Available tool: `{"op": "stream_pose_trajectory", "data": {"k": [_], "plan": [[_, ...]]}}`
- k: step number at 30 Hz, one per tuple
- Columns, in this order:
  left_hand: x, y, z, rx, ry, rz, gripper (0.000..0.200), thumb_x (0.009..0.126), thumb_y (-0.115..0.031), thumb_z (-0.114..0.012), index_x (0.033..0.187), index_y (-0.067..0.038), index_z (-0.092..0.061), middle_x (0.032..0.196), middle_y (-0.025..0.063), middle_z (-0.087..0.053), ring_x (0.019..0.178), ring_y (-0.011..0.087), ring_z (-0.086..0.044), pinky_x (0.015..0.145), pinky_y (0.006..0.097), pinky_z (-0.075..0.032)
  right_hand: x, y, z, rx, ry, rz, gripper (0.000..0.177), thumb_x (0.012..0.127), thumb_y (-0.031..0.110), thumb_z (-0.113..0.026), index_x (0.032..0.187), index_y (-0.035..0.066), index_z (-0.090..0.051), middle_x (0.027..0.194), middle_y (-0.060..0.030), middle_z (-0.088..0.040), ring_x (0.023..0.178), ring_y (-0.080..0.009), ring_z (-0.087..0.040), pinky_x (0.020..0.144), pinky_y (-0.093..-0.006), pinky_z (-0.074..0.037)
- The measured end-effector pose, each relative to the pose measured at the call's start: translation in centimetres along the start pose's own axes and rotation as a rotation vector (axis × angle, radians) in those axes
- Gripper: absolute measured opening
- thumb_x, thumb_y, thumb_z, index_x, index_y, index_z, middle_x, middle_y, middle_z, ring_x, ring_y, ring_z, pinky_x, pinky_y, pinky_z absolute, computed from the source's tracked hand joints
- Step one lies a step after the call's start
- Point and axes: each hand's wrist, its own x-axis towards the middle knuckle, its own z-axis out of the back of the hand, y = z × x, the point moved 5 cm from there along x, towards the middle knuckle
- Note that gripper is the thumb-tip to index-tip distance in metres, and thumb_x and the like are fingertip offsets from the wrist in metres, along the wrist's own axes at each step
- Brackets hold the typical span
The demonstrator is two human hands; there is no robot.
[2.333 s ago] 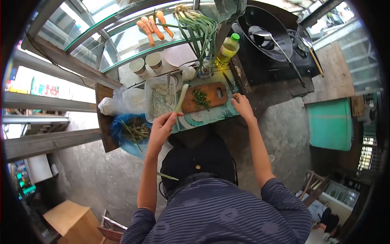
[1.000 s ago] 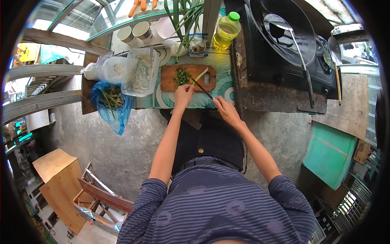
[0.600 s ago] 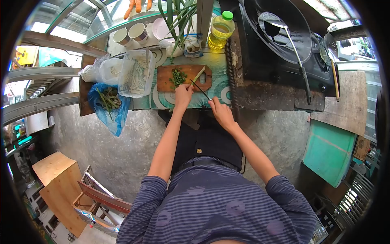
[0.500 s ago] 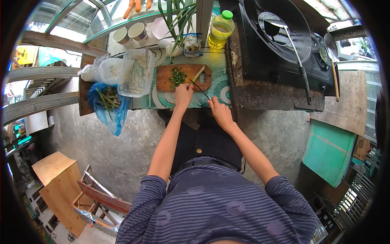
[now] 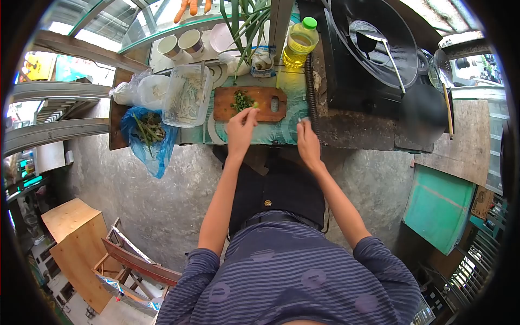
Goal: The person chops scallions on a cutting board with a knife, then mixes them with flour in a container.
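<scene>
On the wooden cutting board (image 5: 222, 112) lies a small heap of chopped green onion (image 5: 241, 100). My left hand (image 5: 241, 132) is over the board's near edge, fingers pinched at a short pale-green onion piece (image 5: 256, 104), most of which the fingers hide. To the right of the board, apart from it, my right hand (image 5: 309, 142) has its fingers closed over the table edge. A small grey bit of the knife (image 5: 305, 119) seems to show at the fingertips; its blade cannot be made out.
Left of the board stand a plastic tub (image 5: 187, 97) and a blue bag (image 5: 149, 154) with green scraps. An oil bottle (image 5: 299, 46), paper cups (image 5: 190, 43) and long green leaves (image 5: 246, 27) are behind. A wok (image 5: 374, 43) sits on the stove at right. A dark blur covers the spatula handle.
My right hand has moved right, away from the board, and the knife blade no longer shows clearly. The long pale stalk no longer lies across the board's right part. My left hand stays near the heap.
</scene>
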Motion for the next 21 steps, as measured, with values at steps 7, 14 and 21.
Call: {"op": "stream_pose_trajectory", "data": {"k": [7, 14, 21], "plan": [[-3.8, 1.8, 8.1, -0.359, -0.092, 0.330, 0.030, 0.098, -0.020, -0.053, 0.116, 0.002, -0.063, 0.073, -0.0025, -0.050, 0.059, 0.0049, -0.044, 0.049, 0.0209, -0.036, 5.2, 1.2, -1.1, -0.415, 0.191, -0.077, 0.056, 0.093, 0.019, -0.051, 0.144, 0.008, -0.031, 0.128, -0.0258, -0.047, 0.112, -0.0426, -0.050, 0.081, -0.0493, -0.050], [-5.7, 1.1, 15.3, -0.622, -0.227, 0.351, 0.031, 0.098, -0.018, -0.052, 0.123, 0.001, -0.060, 0.082, -0.0006, -0.055, 0.065, 0.0077, -0.049, 0.058, 0.0257, -0.045, 13.5, 6.4, -5.0, -0.414, -0.092, -0.053, 0.041, 0.091, 0.030, -0.054, 0.124, 0.007, -0.054, 0.126, -0.0185, -0.054, 0.115, -0.0381, -0.050, 0.087, -0.0519, -0.047], [-7.0, -0.4, 22.3, -0.734, -0.275, 0.292, 0.033, 0.098, -0.019, -0.054, 0.129, -0.009, -0.058, 0.084, -0.0014, -0.058, 0.062, 0.0071, -0.050, 0.061, 0.0225, -0.044, 13.7, 6.3, -5.5, -0.375, -0.442, -0.010, 0.027, 0.089, 0.024, -0.054, 0.109, 0.006, -0.061, 0.095, -0.0198, -0.066, 0.089, -0.0390, -0.063, 0.075, -0.0502, -0.049]]}}
